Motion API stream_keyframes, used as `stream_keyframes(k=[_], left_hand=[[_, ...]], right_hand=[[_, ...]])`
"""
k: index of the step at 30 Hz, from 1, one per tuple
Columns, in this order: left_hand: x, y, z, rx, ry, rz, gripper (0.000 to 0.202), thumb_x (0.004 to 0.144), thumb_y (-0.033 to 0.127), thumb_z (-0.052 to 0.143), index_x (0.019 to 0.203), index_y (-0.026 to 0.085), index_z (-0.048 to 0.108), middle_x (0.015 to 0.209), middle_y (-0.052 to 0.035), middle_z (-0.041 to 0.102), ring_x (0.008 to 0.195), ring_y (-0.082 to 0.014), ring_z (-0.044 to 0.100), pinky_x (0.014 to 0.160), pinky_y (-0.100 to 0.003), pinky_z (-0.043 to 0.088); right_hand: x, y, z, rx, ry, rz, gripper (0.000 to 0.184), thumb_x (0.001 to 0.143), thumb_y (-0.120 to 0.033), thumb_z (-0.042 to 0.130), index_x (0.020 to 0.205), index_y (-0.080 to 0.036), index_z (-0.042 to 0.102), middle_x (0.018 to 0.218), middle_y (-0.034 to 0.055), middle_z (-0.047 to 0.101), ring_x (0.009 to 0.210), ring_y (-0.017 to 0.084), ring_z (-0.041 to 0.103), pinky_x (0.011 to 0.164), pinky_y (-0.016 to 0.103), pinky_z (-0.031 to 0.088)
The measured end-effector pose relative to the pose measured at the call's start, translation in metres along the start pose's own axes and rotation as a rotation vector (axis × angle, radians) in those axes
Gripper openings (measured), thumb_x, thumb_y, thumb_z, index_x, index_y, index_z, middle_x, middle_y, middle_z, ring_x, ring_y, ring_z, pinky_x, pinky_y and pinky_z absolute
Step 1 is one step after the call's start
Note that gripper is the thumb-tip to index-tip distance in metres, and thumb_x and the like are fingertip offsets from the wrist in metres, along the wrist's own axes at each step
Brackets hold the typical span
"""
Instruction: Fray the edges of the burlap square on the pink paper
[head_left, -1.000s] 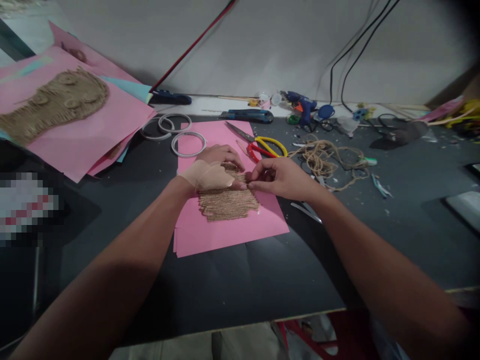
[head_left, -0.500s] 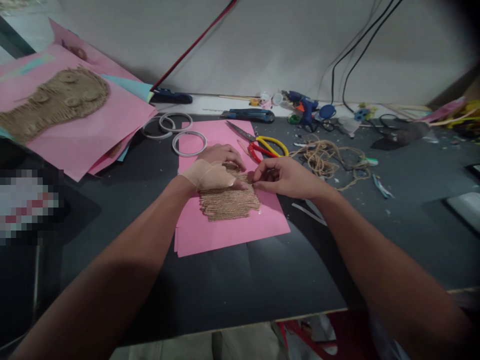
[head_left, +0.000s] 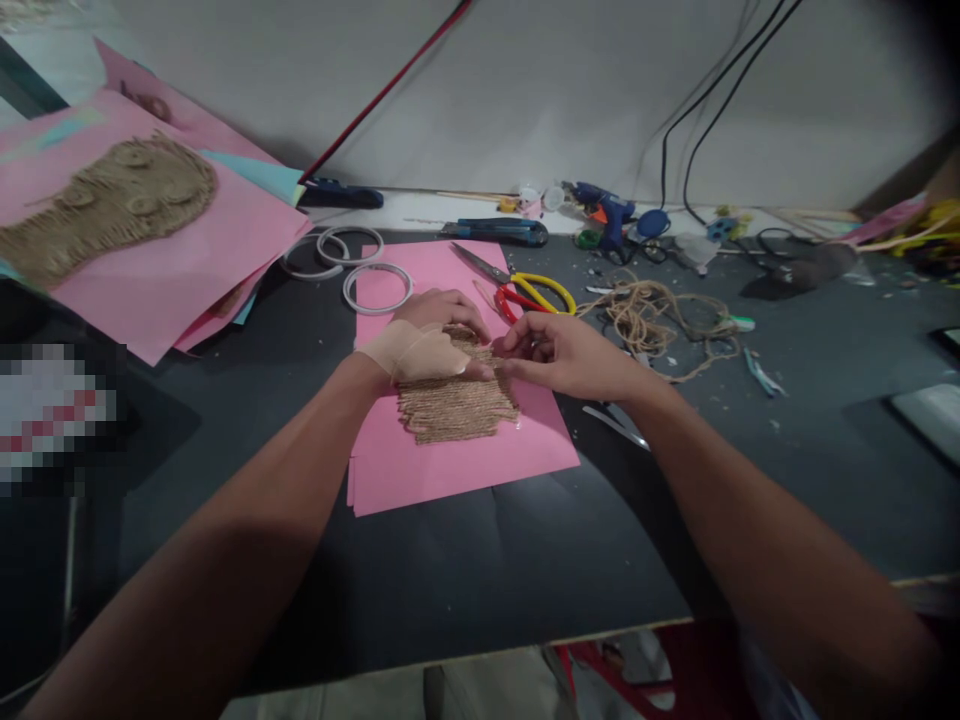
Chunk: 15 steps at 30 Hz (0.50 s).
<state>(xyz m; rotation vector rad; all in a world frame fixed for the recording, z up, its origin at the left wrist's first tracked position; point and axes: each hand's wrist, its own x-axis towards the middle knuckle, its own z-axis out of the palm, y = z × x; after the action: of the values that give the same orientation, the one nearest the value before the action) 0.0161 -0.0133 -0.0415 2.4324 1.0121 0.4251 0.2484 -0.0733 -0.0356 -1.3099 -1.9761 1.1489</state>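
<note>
Rows of brown jute twine [head_left: 456, 412] lie side by side as a mat on a pink paper sheet [head_left: 450, 478]. My left hand [head_left: 442, 330], with a beige wrap around its wrist and thumb, rests flat across the upper rows, fingers stretched out. At the mat's right edge, my right hand [head_left: 566, 355] has its thumb and fingers drawn together on a twine end; the fingertips partly hide it. Beyond my hands, scissors [head_left: 517, 285] with red and yellow handles lie on the paper. A loose tangle of twine [head_left: 652, 315] sits to the right.
Grey rings [head_left: 377, 288] overlap the paper's upper left. A box cutter [head_left: 495, 232] and a blue glue gun [head_left: 611, 210] lie along the wall. Pink sheets carrying a twine-covered shape [head_left: 127, 205] lean at left. A white strip [head_left: 616, 427] lies beside my right forearm.
My right hand has shifted very slightly left along the mat's edge. My left hand stays pressed on the twine rows.
</note>
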Motion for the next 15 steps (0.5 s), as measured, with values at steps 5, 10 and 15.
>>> stream_keyframes(k=[5,10,15], left_hand=[[0.0,-0.0019,0.0011,0.015,0.011,0.007,0.042,0.065,0.056,0.089,0.095,0.027,0.081,0.116,-0.0047,0.074,0.115,-0.0297,0.064,0.103,-0.046,0.046],[0.0002,-0.0009,0.0013,0.014,0.02,0.016,0.041,0.066,0.056,0.089,0.094,0.027,0.081,0.114,-0.0053,0.074,0.114,-0.03,0.065,0.104,-0.046,0.047],[-0.0005,0.0011,-0.0002,0.015,0.018,0.003,0.042,0.064,0.053,0.091,0.096,0.027,0.081,0.116,-0.0043,0.074,0.116,-0.0303,0.064,0.105,-0.046,0.047]], right_hand=[[-0.0011,-0.0061,0.0012,-0.002,-0.023,0.035,0.028,0.075,-0.034,0.083,0.093,-0.021,0.065,0.079,0.0012,0.067,0.069,0.016,0.06,0.065,0.032,0.05],[-0.002,-0.0069,-0.0036,-0.005,-0.08,0.031,0.027,0.077,-0.033,0.08,0.096,-0.02,0.065,0.08,0.0004,0.067,0.069,0.015,0.059,0.064,0.031,0.049],[-0.0024,-0.0103,0.0013,-0.081,-0.042,0.026,0.028,0.077,-0.037,0.081,0.094,-0.02,0.067,0.084,0.0031,0.071,0.074,0.017,0.063,0.067,0.032,0.05]])
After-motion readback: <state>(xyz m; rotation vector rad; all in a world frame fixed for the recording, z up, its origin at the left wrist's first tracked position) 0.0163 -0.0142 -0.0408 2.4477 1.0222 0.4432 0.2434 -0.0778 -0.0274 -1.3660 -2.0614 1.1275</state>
